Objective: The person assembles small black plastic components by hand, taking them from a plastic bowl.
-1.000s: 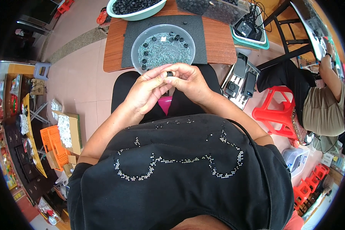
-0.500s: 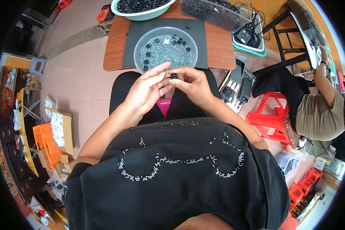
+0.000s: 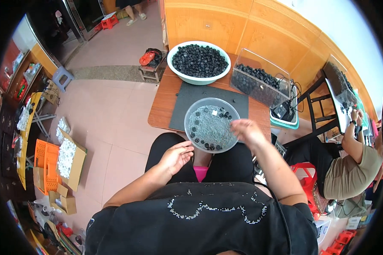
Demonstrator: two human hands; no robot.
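Note:
A clear round tub (image 3: 186, 123) stands at the near edge of the table. It holds many small pale, thin screw-like pieces (image 3: 208, 127), several black round knobs (image 3: 212, 146) along its sides, and a small white piece (image 3: 214, 113). My left hand (image 3: 176, 158) is just outside the tub's near left rim, fingers loosely stretched, with nothing visible in them. Over the tub's right rim is my right hand (image 3: 248, 132), fingers bent toward the inside and smeared by motion. Whether it holds anything does not show.
Behind the tub are a pale green basin (image 3: 177, 70) heaped with black knobs and a clear box (image 3: 259, 91) of black pieces. A dark mat (image 3: 181, 106) lies under the tub. On the right, another person (image 3: 349, 170) sits working. Cardboard and orange crates (image 3: 49, 161) stand at left.
My hands were together in front of the tub, with a black knob at the right fingertips. They have parted, the right moving over the tub's right rim. The view has tilted up.

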